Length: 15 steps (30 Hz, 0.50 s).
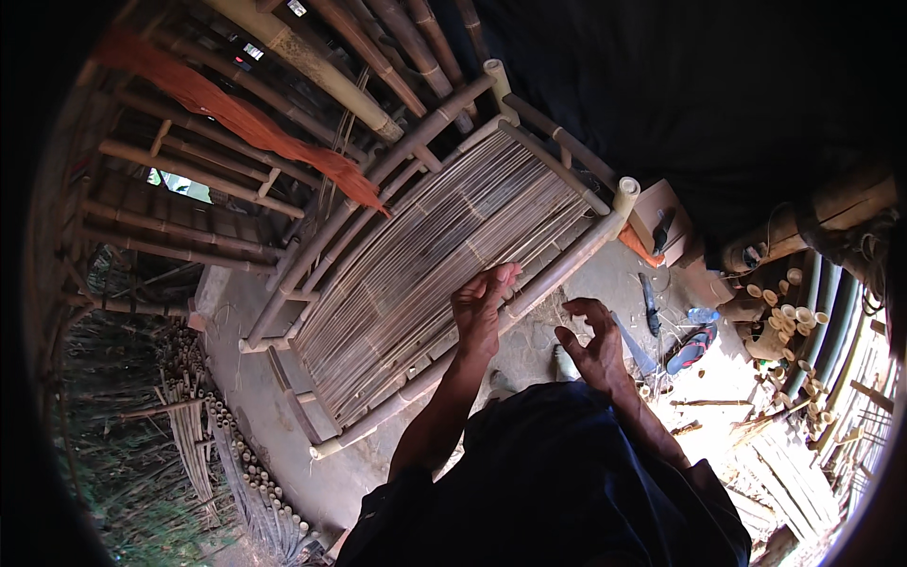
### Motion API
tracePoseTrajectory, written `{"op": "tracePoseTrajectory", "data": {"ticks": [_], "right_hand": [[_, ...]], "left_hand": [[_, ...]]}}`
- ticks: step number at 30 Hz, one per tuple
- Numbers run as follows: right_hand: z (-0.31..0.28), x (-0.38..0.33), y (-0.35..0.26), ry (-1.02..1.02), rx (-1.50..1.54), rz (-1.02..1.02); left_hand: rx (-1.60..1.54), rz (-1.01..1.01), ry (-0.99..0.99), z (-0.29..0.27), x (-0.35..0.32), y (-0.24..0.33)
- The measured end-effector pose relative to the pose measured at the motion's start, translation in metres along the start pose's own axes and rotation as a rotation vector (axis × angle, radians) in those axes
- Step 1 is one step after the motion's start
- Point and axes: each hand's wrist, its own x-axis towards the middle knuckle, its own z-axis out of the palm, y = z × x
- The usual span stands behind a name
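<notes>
In front of the person: a long brown bamboo settee (444, 248) stands aslant on the grey floor (255, 378), slatted seat upward.
Near edge: a pale, round bamboo front rail (567, 267) runs along the settee to a thick corner post (626, 196).
Left hand (480, 304): raised by the front rail, fingers bunched together; from where I stand I cannot tell whether they pinch something thin or touch the rail.
Right hand (597, 352): well apart from the left, thumb and curved fingers spread, a clear gap between them.
Backrest side: stout bamboo poles (302, 40) and a long orange-red cloth (236, 113), its narrow end at the backrest.
Right-hand floor: a dark sandal with red trim (693, 350), near a flat bluish blade (633, 342).
Far right: pale, round cut bamboo ends (804, 315).
</notes>
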Motion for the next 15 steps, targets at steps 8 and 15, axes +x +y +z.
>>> {"op": "tracePoseTrajectory", "data": {"ticks": [8,15], "right_hand": [[0.004,0.05,-0.003,0.004,0.1,-0.177],[0.015,0.066,0.003,-0.095,0.207,-0.071]], "left_hand": [[0.037,-0.089,-0.094,0.038,-0.009,-0.009],[0.057,-0.119,-0.076,0.032,0.008,-0.009]]}}
